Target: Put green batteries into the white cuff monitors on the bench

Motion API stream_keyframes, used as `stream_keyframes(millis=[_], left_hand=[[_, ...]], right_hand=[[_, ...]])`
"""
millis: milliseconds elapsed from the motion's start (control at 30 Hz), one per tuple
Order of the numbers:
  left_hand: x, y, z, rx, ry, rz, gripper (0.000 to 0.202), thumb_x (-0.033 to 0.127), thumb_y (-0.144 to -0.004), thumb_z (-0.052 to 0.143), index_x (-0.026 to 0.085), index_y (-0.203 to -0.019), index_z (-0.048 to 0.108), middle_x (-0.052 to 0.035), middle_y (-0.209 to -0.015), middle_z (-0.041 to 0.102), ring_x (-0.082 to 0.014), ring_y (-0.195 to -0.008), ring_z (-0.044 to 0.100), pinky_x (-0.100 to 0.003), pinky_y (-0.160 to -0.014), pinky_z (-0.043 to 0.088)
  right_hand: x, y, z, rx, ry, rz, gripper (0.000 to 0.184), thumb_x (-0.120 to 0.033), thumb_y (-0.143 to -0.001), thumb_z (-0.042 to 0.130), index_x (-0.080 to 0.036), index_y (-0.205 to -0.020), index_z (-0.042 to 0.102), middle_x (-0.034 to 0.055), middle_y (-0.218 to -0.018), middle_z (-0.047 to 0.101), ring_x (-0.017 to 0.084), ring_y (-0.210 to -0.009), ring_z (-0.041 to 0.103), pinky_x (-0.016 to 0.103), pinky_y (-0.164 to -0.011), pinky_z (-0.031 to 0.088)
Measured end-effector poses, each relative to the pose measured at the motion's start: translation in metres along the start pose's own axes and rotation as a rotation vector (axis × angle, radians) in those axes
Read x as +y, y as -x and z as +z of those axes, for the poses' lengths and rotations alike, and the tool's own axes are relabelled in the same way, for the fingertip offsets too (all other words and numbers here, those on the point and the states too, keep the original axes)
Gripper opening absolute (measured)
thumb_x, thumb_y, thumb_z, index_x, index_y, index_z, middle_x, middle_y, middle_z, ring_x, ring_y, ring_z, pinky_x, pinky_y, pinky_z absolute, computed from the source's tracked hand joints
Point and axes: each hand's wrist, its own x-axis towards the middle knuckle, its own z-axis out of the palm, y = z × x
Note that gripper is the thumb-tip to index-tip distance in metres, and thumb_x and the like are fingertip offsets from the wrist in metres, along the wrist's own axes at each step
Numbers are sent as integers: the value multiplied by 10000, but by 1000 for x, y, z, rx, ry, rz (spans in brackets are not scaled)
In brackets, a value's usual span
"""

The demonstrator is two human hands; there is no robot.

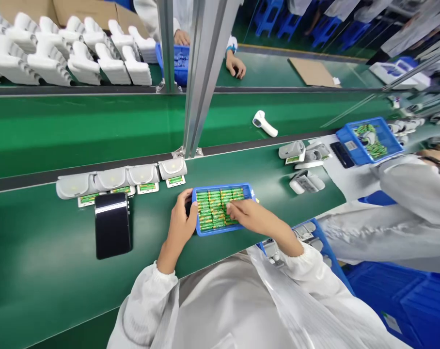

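Green batteries [215, 209] in blue tray [220, 190], right fingers [232, 209] on them, left fingers [189, 199] gripping rim

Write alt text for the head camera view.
The left hand grips a blue tray of green batteries while the right hand rests on them. The tray sits on a green belt near white casings and a phone.

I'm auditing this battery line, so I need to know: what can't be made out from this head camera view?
Head view:
Batteries in the blue tray: some hidden under the right hand, so no full count.
Print on the batteries: too small to read.
Dark object beside the tray: mostly hidden by the left hand.
Blue crate at lower right: cut off by the frame edge.
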Motion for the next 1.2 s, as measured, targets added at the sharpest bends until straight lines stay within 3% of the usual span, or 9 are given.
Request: stream_keyframes(millis=[167,333,433,567,733,833,967,1100,1200], left_hand=[[-5,-2,1,27,20,30,407,427,-1067,541,202,-1407,559,-151,-1401,683,-275,-1308,669,-495,-1162,521],[-4,-3,-3,47,106,46,471,451,-1041,575,213,-1445,531,-166,-1512,612,-289,-1411,601,-508,-1202,489],[-4,-4,-8,91,90,96,534,460,-1025,599,231,-1496,495,-165,-1577,553,-299,-1452,565,-519,-1220,468],[-7,-3,-7,111,89,122,590,526,-1006,615,238,-1504,481,-166,-1611,520,-314,-1481,537,-540,-1252,427],[-9,-5,0,90,125,12,676,639,-963,621,233,-1489,499,-172,-1612,529,-342,-1529,487,-545,-1290,374],[-1,-16,-2,44,147,-49,726,675,-910,676,227,-1465,537,-177,-1584,563,-352,-1479,546,-522,-1253,431],[8,-30,-7,-22,161,-146,736,664,-818,767,218,-1378,596,-174,-1467,656,-362,-1351,650,-511,-1168,515],[5,-18,-4,96,87,-151,702,659,-806,753,214,-1326,596,-167,-1400,679,-349,-1323,658,-519,-1176,501],[11,0,-1,231,-24,-102,685,654,-828,733,218,-1329,561,-174,-1394,665,-347,-1345,638,-547,-1203,475]], right_hand=[[-1,0,1,63,183,-67,407,-318,-1095,437,-215,-708,507,44,-731,649,177,-644,541,306,-639,336],[25,14,-17,626,112,-144,344,-414,-1086,458,-206,-901,660,47,-807,697,206,-721,612,308,-692,392],[65,23,-21,847,127,-162,349,-426,-1082,439,-202,-955,674,74,-871,718,233,-770,649,330,-729,441],[135,35,-31,1061,387,-195,293,-356,-1058,447,-182,-1031,681,144,-1030,714,303,-995,664,415,-906,487],[222,44,-68,1388,487,114,456,-455,-1006,556,-158,-1340,645,237,-1413,577,412,-1283,547,525,-1001,471],[264,33,-80,1332,362,180,561,-545,-975,565,-145,-1365,607,245,-1357,591,408,-1235,569,506,-952,499],[290,15,-74,1244,258,1,467,-534,-1006,482,-175,-1283,593,200,-1284,646,365,-1218,595,489,-995,482],[289,13,-72,1268,107,74,589,-695,-951,528,-172,-1213,599,194,-1180,683,373,-1096,630,511,-973,471],[267,27,-76,1272,-107,146,658,-762,-847,637,-185,-1163,616,178,-1145,695,361,-1022,640,482,-912,498]])
